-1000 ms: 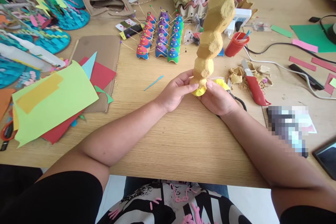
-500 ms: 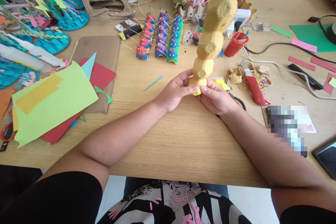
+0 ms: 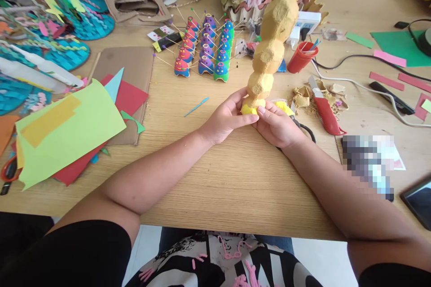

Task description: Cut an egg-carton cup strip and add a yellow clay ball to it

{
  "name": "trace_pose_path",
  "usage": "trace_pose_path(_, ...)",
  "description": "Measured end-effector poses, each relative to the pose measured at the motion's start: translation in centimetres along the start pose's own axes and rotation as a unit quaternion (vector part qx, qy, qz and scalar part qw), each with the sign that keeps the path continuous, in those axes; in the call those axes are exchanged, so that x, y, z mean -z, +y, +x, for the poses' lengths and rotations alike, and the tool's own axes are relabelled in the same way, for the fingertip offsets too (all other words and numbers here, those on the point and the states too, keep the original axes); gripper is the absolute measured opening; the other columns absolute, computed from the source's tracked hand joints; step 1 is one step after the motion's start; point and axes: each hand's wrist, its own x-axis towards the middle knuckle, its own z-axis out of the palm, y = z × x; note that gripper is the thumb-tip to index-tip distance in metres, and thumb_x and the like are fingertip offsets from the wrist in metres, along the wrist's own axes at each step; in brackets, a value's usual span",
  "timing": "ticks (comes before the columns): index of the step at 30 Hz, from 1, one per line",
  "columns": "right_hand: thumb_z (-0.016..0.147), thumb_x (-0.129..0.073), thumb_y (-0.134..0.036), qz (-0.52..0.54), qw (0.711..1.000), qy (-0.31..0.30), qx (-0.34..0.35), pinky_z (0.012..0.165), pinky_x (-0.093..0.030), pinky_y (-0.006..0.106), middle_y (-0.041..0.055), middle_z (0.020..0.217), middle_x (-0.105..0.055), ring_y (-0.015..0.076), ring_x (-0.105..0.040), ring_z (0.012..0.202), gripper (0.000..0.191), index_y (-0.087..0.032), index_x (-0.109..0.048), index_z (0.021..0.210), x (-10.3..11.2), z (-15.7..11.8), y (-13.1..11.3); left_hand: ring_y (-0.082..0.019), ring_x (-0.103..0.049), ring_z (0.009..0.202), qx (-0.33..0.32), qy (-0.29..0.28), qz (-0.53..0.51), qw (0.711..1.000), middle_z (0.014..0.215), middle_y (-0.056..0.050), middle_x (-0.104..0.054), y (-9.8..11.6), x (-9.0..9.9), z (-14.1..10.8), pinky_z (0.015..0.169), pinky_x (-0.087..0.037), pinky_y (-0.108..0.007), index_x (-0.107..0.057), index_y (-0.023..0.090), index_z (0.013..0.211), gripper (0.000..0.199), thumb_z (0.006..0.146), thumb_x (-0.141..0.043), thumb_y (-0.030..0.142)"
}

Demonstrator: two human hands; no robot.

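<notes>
A long strip of yellow egg-carton cups rises from between my hands, its top end running out of view. Bright yellow clay-like material covers part of its lowest cup. My left hand grips that cup from the left, thumb across the near side. From the right, my right hand pinches the same end, its thumb on the yellow material. Beside the right hand lie another bright yellow piece and black-handled scissors, partly hidden beneath it. A small blue stick lies left of the hands.
Three rows of painted egg-carton caterpillars with pins stand behind. At right are a red cup, a red-handled knife with its blade out, carton scraps and cables. Coloured paper lies over cardboard at left.
My left thumb has slid slightly down and right, and my right thumb has shifted up a little. More of the yellow material shows. The carton strip has tilted slightly left.
</notes>
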Motion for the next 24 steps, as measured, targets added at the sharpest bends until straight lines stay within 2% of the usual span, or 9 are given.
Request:
trace_pose_path(6,0.080,-0.100,-0.058,0.004,1.000,0.005,-0.004,0.120,-0.061,0.046,0.0013,0.111,-0.087,0.0253,-0.079,0.121,0.040,-0.031,-0.084,0.105,0.02,0.00,0.02,-0.026,-0.072,0.134,-0.021,0.015,0.035,0.999,0.139,-0.006,-0.080,-0.08,-0.34,-0.08,0.118,-0.055,-0.037,-0.071,0.026,0.140,0.064,0.084,-0.094,0.048)
trace_pose_path(15,0.078,-0.101,-0.059,0.003,1.000,0.011,-0.007,0.118,-0.061,0.046,0.0018,0.109,-0.086,0.0255,-0.079,0.120,0.042,-0.030,-0.083,0.102,-0.06,-0.04,-0.06,-0.032,-0.068,0.145,-0.003,0.017,0.023,1.000,0.144,-0.009,-0.078,0.16,-0.31,-0.10,0.126,-0.051,-0.043,-0.071,0.025,0.143,0.074,0.079,-0.097,0.052)
trace_pose_path(20,0.083,-0.099,-0.056,0.006,1.000,0.007,-0.009,0.114,-0.062,0.042,0.0014,0.106,-0.085,0.0224,-0.078,0.113,0.034,-0.029,-0.080,0.093,0.07,-0.14,-0.08,-0.027,-0.071,0.138,-0.005,0.015,0.010,1.000,0.138,-0.006,-0.081,0.38,-0.36,-0.05,0.123,-0.053,-0.038,-0.074,0.026,0.137,0.061,0.085,-0.092,0.052)
trace_pose_path(24,0.081,-0.100,-0.057,0.003,1.000,0.012,-0.012,0.112,-0.063,0.043,0.0014,0.104,-0.085,0.0231,-0.078,0.112,0.037,-0.029,-0.080,0.093,0.10,-0.09,-0.11,-0.026,-0.073,0.136,-0.010,0.013,0.018,1.000,0.137,-0.006,-0.082,0.18,-0.38,0.01,0.122,-0.054,-0.037,-0.074,0.025,0.137,0.059,0.087,-0.091,0.050)
